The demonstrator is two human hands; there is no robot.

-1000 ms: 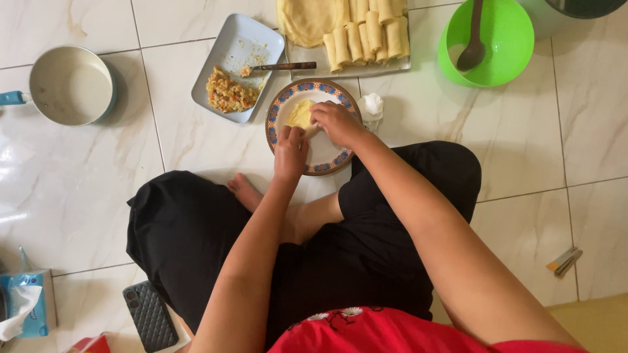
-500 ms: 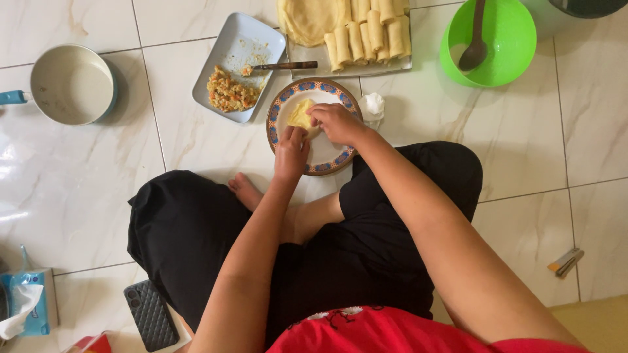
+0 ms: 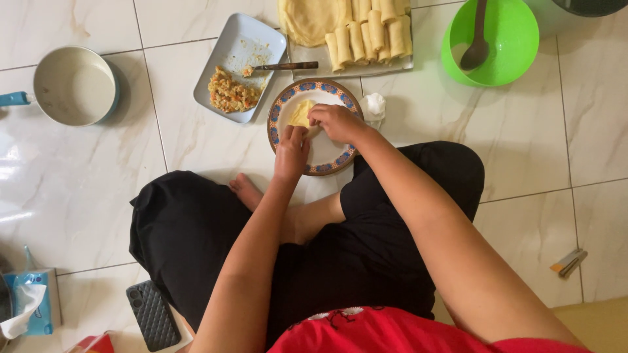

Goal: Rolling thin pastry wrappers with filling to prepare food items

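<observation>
Hands (image 3: pixel 314 134) on wrapper (image 3: pixel 301 112), tissue box (image 3: pixel 29 301) aside

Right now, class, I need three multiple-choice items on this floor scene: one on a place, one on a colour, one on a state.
1. Where does the spoon lie?
A. in the saucepan
B. in the bowl
C. on the phone

2. What colour is the bowl?
A. green
B. red
C. black

3. How is the wrapper on the patterned plate?
A. untouched
B. under both hands
C. on the floor

Answers: 1 B, its head rests inside the bowl. 2 A, bright green all over. 3 B, the left hand and right hand press on it.
</observation>
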